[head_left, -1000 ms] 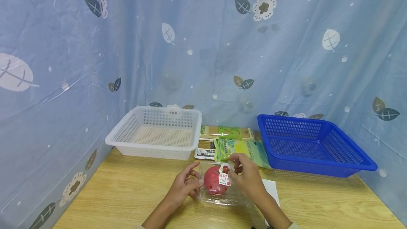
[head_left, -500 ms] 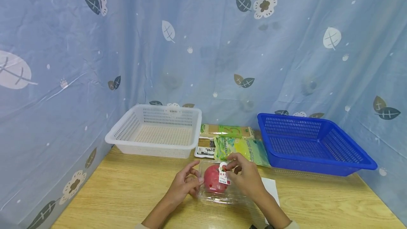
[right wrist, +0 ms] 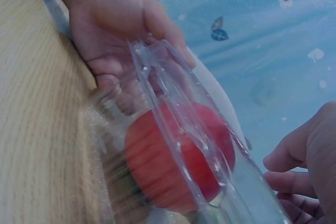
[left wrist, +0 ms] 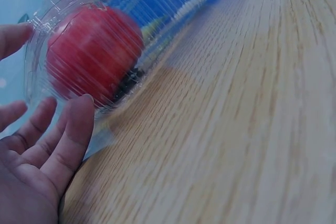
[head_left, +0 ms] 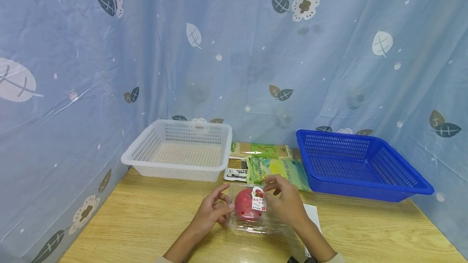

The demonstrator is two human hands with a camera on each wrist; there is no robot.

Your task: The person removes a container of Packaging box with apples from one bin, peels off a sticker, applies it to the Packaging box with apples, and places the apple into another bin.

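A clear plastic clamshell box stands on the wooden table, with a round red apple-like fruit inside. A white label with red print is on the box, in front of the fruit. My left hand holds the box's left side, its thumb at the near edge and the other fingers spread along the side. On the opposite side is my right hand, thumb and index fingertips slightly apart, right at the label's edge. The right wrist view shows these fingertips by the box rim.
Behind the box lie a green-yellow packet, a brown-green packet and a black-and-white pack. A white basket stands back left, a blue basket back right. Beneath the right forearm is a white sheet.
The right fingertips were over the label half a second ago; they have drawn back a little to its right edge. The left hand and box have hardly moved.
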